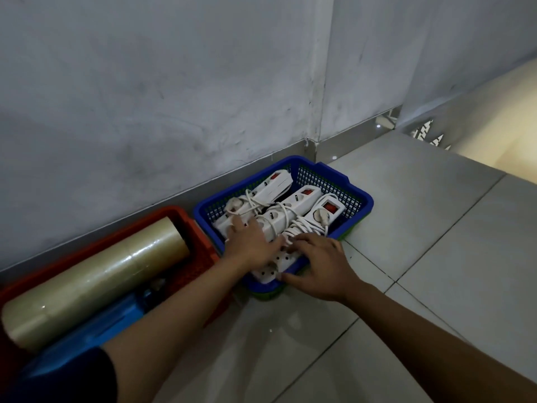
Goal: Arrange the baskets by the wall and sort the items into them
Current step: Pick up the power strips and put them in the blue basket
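A blue mesh basket (345, 187) stands on the floor against the grey wall, nested on a green basket (268, 295) whose edge shows below it. It holds several white power strips (299, 199) with red switches and coiled cords. My left hand (250, 239) lies flat on the strips, fingers spread. My right hand (319, 263) rests on the nearest strip (268, 270) at the basket's front rim, thumb along its edge. To the left, a red basket (200, 242) holds big rolls of clear tape (96, 274).
A blue plastic-wrapped item (96, 330) lies in the red basket under the tape rolls. The wall corner (313, 141) is just behind the blue basket. Pale floor tiles (406, 228) stretch to the right, ending at a lit step edge (494, 141).
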A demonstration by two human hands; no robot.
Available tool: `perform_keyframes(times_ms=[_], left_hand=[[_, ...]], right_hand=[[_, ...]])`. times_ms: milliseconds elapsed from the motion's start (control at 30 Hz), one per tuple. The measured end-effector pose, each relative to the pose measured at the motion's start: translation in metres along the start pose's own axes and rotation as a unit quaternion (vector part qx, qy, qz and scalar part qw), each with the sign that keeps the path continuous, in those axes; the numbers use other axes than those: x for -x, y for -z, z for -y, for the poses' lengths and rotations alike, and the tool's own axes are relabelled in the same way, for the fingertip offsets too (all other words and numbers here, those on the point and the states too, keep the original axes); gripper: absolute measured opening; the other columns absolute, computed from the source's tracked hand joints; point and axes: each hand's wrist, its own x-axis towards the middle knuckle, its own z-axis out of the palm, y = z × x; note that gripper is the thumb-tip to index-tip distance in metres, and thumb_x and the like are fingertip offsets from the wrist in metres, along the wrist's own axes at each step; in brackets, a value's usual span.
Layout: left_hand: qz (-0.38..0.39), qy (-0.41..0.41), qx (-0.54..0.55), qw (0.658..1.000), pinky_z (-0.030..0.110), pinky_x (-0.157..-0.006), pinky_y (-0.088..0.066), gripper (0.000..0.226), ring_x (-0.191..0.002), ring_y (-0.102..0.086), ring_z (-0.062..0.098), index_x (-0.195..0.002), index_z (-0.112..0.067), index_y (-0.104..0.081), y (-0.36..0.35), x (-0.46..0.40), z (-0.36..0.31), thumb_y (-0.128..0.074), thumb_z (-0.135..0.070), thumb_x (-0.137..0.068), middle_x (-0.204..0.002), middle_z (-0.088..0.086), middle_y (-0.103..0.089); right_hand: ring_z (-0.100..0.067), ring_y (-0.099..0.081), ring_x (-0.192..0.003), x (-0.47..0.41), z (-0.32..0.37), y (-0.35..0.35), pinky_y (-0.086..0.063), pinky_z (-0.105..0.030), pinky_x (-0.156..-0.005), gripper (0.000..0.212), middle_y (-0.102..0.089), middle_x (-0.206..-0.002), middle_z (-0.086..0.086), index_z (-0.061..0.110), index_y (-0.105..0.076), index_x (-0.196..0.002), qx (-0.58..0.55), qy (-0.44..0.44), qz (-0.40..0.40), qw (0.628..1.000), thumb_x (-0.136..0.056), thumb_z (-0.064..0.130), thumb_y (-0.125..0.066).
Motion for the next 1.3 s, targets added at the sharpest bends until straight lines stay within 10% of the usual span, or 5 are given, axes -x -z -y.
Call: perform_keyframes(times_ms=[367,600,900,1167,1300], left_hand=[[0.086,-0.214,-0.302,0.925,0.053,-0.113,-0.016,0.077,-0.143,-0.019,0.036,-0.148,-0.02,-0.021,-0.029,0.021,0.026,-0.032,-0.067,-0.088,-0.158,0.016,-0.013],[-0.007,-0.214,-0.329,0.92,0.042,-0.11,-0.03,0.063,-0.13,-0.042,0.032,-0.148,-0.026,-0.021,-0.017,-0.002,0.05,-0.026,-0.059,-0.094,-0.147,0.014,-0.037],[-0.07,-0.185,-0.258,0.946,0.039,-0.122,-0.009,0.083,-0.147,-0.016,0.028,-0.151,-0.015,-0.017,-0.012,0.003,0.058,-0.031,-0.068,-0.088,-0.157,0.015,-0.021],[-0.06,-0.187,-0.301,0.933,0.045,-0.104,-0.043,0.087,-0.124,-0.058,0.03,-0.136,-0.007,-0.049,-0.003,0.091,0.164,-0.011,-0.069,-0.088,-0.134,0.018,-0.058],[-0.041,-0.153,-0.312,0.937,0.035,-0.114,-0.014,0.061,-0.119,-0.061,0.029,-0.135,-0.009,-0.044,0.0,0.141,0.225,-0.016,-0.049,-0.098,-0.13,0.018,-0.061]], right_hand=[[-0.035,-0.009,-0.143,0.005,-0.003,0.003,-0.025,-0.047,-0.114,0.103,-0.014,-0.153,-0.017,0.022,-0.04,-0.135,-0.017,-0.135,-0.021,0.99,-0.053,0.077,-0.066],[-0.04,-0.009,-0.141,-0.032,0.012,-0.011,-0.024,-0.047,-0.112,0.101,-0.022,-0.151,-0.019,0.026,-0.038,-0.136,-0.009,-0.139,-0.018,0.99,-0.055,0.082,-0.061],[-0.042,-0.014,-0.142,-0.047,0.018,0.01,-0.023,-0.048,-0.117,0.091,-0.016,-0.151,-0.023,0.026,-0.025,-0.144,-0.03,-0.132,0.065,0.989,-0.072,0.058,-0.07],[-0.025,-0.031,-0.14,-0.008,0.096,-0.031,-0.016,-0.049,-0.116,0.074,-0.036,-0.147,-0.008,0.023,-0.038,-0.14,0.05,0.217,0.052,0.973,-0.074,0.054,-0.056],[-0.023,-0.046,-0.125,-0.005,0.135,-0.045,-0.015,-0.043,-0.117,0.051,-0.052,-0.128,-0.005,0.022,-0.053,-0.124,0.126,0.273,0.115,0.947,-0.082,0.051,-0.054]])
